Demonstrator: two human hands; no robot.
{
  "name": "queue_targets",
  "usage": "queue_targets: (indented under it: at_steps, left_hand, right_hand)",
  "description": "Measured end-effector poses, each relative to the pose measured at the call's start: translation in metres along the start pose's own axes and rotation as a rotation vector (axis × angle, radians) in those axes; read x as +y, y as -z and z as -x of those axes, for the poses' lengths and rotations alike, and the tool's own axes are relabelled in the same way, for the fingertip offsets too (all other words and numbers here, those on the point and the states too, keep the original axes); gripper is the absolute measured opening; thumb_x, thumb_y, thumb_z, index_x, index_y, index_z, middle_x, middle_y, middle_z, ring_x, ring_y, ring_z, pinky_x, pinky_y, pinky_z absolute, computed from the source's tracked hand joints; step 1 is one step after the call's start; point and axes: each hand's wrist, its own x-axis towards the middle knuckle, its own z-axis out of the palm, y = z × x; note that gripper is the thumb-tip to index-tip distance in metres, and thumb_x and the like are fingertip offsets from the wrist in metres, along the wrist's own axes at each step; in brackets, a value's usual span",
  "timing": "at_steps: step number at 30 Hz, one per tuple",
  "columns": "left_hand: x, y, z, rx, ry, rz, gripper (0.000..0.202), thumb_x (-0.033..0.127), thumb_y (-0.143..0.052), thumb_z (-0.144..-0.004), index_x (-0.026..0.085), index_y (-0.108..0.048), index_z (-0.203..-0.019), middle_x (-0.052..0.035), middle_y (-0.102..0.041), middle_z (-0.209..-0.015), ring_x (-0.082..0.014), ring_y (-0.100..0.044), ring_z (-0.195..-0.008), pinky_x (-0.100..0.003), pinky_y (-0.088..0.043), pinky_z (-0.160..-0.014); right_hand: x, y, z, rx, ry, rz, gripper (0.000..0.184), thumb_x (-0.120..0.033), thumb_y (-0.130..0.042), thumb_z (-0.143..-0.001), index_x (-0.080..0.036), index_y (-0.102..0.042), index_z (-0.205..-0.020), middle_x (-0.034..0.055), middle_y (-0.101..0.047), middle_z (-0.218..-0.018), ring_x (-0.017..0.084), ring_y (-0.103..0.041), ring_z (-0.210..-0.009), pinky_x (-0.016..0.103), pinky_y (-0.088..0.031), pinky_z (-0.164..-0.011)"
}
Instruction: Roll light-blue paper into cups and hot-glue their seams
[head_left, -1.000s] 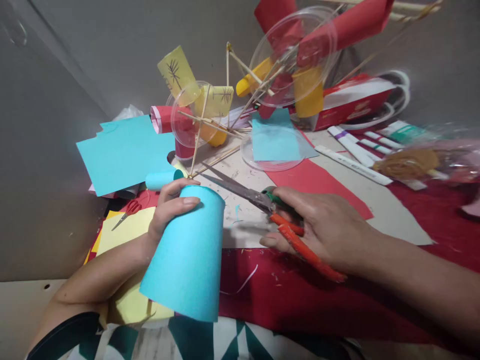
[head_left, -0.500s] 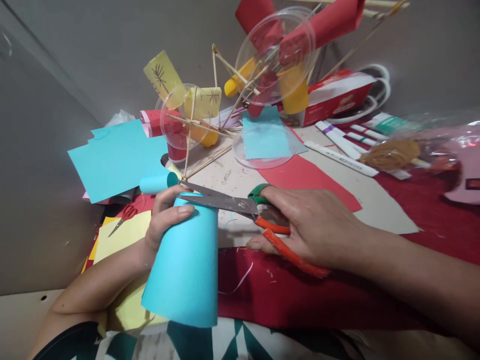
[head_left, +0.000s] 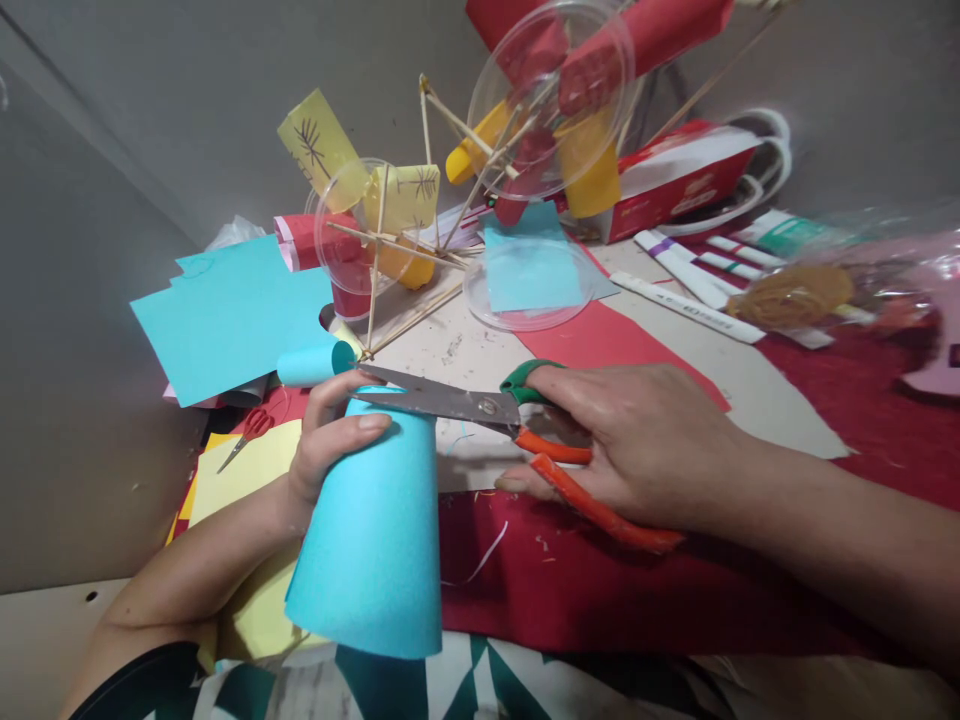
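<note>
My left hand (head_left: 330, 430) pinches a curved sheet of light blue paper (head_left: 375, 560) near its upper edge, thumb in front. The sheet hangs down toward my lap. In my right hand (head_left: 637, 440) is a pair of scissors (head_left: 457, 403) with orange and green wrapped handles. Their blades lie across the top of the paper, pointing left, with the tips close to my left fingers; the blades are slightly parted. A small light blue paper roll (head_left: 311, 363) lies just beyond my left hand.
Stick-framed wheels with clear plastic discs and paper cups, one smaller (head_left: 352, 230) and one larger (head_left: 551, 100), stand behind. Blue sheets (head_left: 232, 325) lie left, near small red scissors (head_left: 256, 425). Markers (head_left: 682, 308), a red box (head_left: 682, 185) and a bag of rubber bands (head_left: 787, 300) are right.
The scissors and paper stay almost in place. My right hand has shifted slightly to the right, and the camera view has moved a little.
</note>
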Motion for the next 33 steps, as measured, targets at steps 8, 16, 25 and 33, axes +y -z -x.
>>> queue_targets:
  at_steps: [8,16,25,33]
  left_hand:
    - [0.016,-0.018,0.003,0.034,0.118,0.127,0.025,0.014,-0.082,-0.066,0.033,-0.083,-0.081,0.0047,-0.08,-0.096,-0.0189,-0.071,-0.096,-0.026,-0.06,-0.084]
    - [0.013,-0.018,0.002,0.069,0.061,0.084,0.024,0.016,-0.083,-0.06,0.032,-0.083,-0.077,0.0043,-0.08,-0.094,-0.0213,-0.071,-0.099,-0.028,-0.06,-0.085]
    - [0.016,-0.009,0.003,-0.043,0.133,0.05,0.023,0.02,-0.084,-0.067,0.034,-0.081,-0.085,0.0042,-0.079,-0.102,-0.0263,-0.071,-0.106,-0.037,-0.061,-0.09]
    - [0.017,-0.004,-0.005,-0.071,0.279,0.04,0.03,0.032,-0.087,-0.065,0.028,-0.08,-0.095,0.0005,-0.078,-0.103,-0.027,-0.072,-0.102,-0.034,-0.061,-0.084]
  right_hand:
    - [0.001,0.0,0.0,0.034,0.015,-0.006,0.057,-0.082,-0.048,-0.084,-0.026,-0.051,-0.082,0.0051,-0.056,-0.058,0.026,-0.054,-0.052,0.032,-0.016,-0.052]
    - [-0.002,0.002,0.0,0.059,-0.014,-0.04,0.062,-0.088,-0.049,-0.081,-0.026,-0.051,-0.075,0.0033,-0.055,-0.054,0.023,-0.052,-0.049,0.033,-0.02,-0.052]
    - [0.001,0.012,-0.001,0.018,-0.033,-0.035,0.059,-0.084,-0.052,-0.081,-0.026,-0.061,-0.077,0.0075,-0.058,-0.057,0.027,-0.057,-0.054,0.035,-0.024,-0.053]
    - [0.005,0.011,0.0,0.057,-0.033,-0.024,0.057,-0.081,-0.054,-0.082,-0.025,-0.064,-0.077,0.0062,-0.056,-0.054,0.025,-0.054,-0.05,0.034,-0.022,-0.053]
